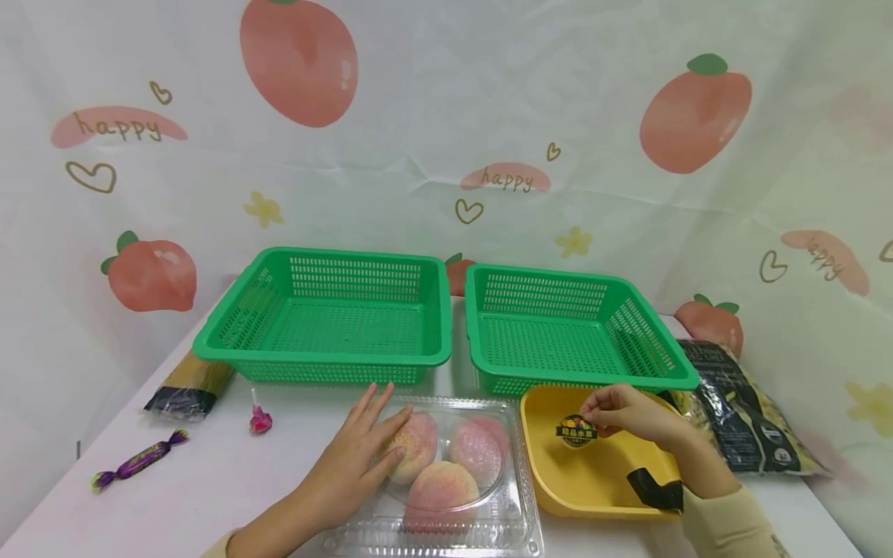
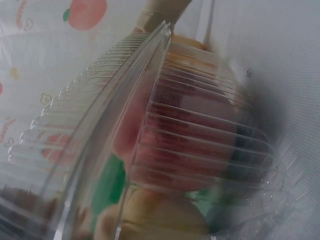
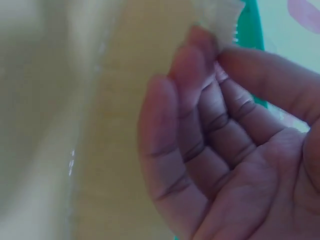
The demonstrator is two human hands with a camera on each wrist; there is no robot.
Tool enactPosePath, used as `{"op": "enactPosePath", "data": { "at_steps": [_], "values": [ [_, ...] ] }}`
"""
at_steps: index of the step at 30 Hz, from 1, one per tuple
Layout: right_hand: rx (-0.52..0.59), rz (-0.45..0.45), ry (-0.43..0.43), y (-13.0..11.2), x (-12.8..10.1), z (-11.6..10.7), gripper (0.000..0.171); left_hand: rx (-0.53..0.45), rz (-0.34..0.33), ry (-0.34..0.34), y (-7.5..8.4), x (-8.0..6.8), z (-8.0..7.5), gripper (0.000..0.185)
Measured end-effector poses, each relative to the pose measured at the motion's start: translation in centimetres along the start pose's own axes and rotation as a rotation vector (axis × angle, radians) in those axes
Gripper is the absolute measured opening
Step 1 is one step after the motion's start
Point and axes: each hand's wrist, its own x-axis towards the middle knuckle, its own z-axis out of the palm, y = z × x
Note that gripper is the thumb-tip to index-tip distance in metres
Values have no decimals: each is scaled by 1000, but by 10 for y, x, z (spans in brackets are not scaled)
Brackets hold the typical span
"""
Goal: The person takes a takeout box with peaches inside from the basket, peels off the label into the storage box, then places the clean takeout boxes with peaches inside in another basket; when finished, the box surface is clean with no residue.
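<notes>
Low in the frame's centre, the left hand (image 1: 356, 457) lies flat with straight fingers on a clear box of peaches (image 1: 446, 473). Right of it, the right hand (image 1: 628, 415) pinches a round sticker (image 1: 576, 432) over a yellow tray (image 1: 579, 484). Behind them on the tabletop (image 1: 209, 480) stand two green baskets (image 1: 335, 318).

Clamshell box (image 1: 446, 535): clear, glossy, ribbed plastic; peaches (image 1: 446, 457) inside, matt and fuzzy-looking. Two baskets (image 1: 335, 318), green perforated plastic with a slight sheen; yellow tray (image 1: 579, 480), smooth plastic, bearing a glossy printed sticker (image 1: 576, 431). Tabletop (image 1: 209, 480), white and finely textured; backdrop (image 1: 446, 155), creased printed cloth; candy (image 1: 139, 460) and bag (image 1: 739, 418), shiny crinkled film.
</notes>
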Motion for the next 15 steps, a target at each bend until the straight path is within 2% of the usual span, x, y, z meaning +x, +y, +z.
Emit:
{"op": "enactPosePath", "data": {
  "at_steps": [7, 15],
  "values": [
    [-56, 42, 25, 11, 4, 0, 29, -3, -3, -6, 0, 0, -1, 46],
    [-69, 72, 24, 15, 4, 3, 24, -7, 1, -1, 1, 0, -1, 46]
  ]
}}
